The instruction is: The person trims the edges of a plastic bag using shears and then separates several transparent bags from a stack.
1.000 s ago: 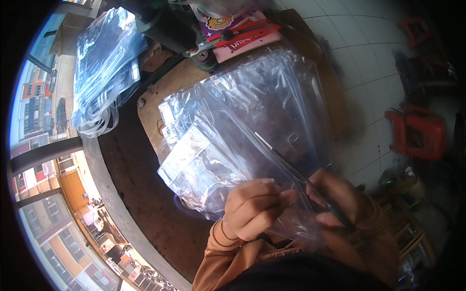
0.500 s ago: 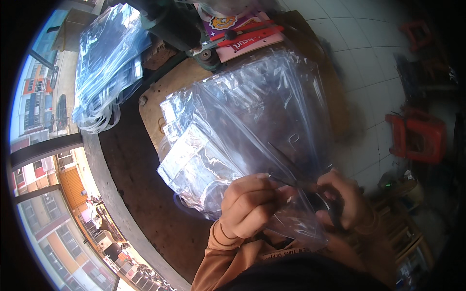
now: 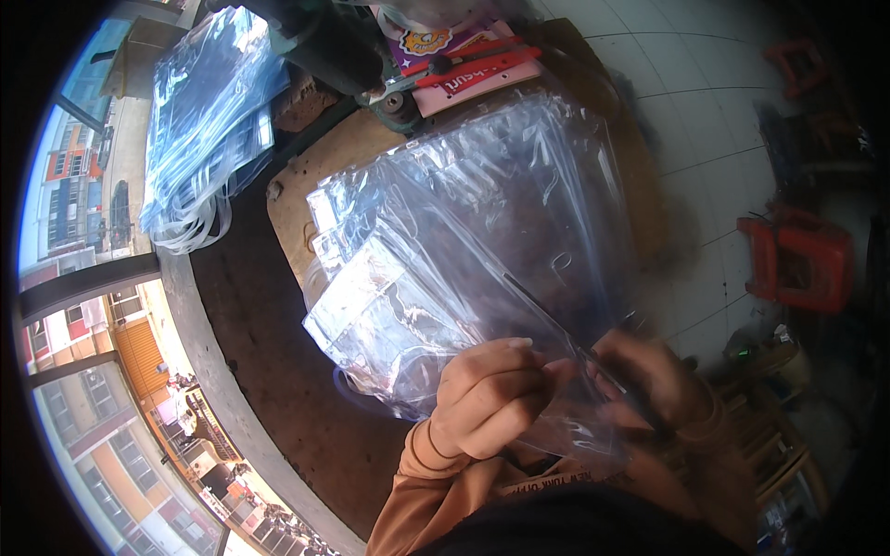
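Clear plastic bags point(image 3: 501, 204) lie in an overlapping, shiny pile in front of me. At the pile's near edge my left hand point(image 3: 491, 397) is closed, pinching the clear plastic between thumb and fingers. My right hand point(image 3: 654, 375), smeared by motion, is wrapped round a pair of dark-handled scissors point(image 3: 634, 402) just right of it. The scissor blades point up and left, along the plastic by my left fingertips; how far apart they stand is hard to make out. Part of the plastic hangs below my hands, over my brown sleeves and lap.
A wooden tabletop point(image 3: 357, 139) bears the pile. At its far side stand a dark machine point(image 3: 338, 46), a red-handled tool point(image 3: 477, 60) and printed pink packaging point(image 3: 477, 88). More clear bags point(image 3: 209, 120) with loop handles lie far left. A red stool point(image 3: 802, 264) stands right on the tiled floor.
My left hand has shifted slightly right. The right hand has turned with the scissors, whose blades no longer stick out far over the pile. The near bags have moved slightly.
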Demonstrator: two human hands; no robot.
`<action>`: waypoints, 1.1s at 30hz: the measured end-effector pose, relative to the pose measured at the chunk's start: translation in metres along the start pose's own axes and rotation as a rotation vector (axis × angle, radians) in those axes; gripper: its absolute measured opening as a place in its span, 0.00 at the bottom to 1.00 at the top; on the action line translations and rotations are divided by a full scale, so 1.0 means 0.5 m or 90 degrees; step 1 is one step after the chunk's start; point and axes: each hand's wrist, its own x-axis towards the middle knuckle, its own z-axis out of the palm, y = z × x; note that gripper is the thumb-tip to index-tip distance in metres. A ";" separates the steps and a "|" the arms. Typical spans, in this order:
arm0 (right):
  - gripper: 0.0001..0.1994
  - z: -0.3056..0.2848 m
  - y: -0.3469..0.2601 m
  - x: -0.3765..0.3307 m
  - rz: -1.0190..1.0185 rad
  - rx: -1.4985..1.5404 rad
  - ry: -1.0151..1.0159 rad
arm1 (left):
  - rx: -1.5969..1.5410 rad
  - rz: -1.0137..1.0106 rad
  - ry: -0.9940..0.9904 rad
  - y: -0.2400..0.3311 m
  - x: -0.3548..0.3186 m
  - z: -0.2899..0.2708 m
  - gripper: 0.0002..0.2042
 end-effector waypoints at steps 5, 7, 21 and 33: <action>0.18 0.005 0.009 0.007 -0.038 0.065 -0.023 | 0.001 -0.015 0.002 0.005 0.005 0.001 0.10; 0.19 0.005 0.013 0.009 -0.041 0.047 -0.024 | 0.000 -0.012 0.004 0.004 0.004 0.000 0.10; 0.21 0.018 0.018 0.017 -0.045 0.094 0.016 | 0.024 -0.032 -0.016 0.000 0.012 -0.008 0.10; 0.23 0.005 0.024 0.026 -0.127 -0.015 -0.011 | -0.014 -0.023 -0.022 0.001 0.012 -0.004 0.09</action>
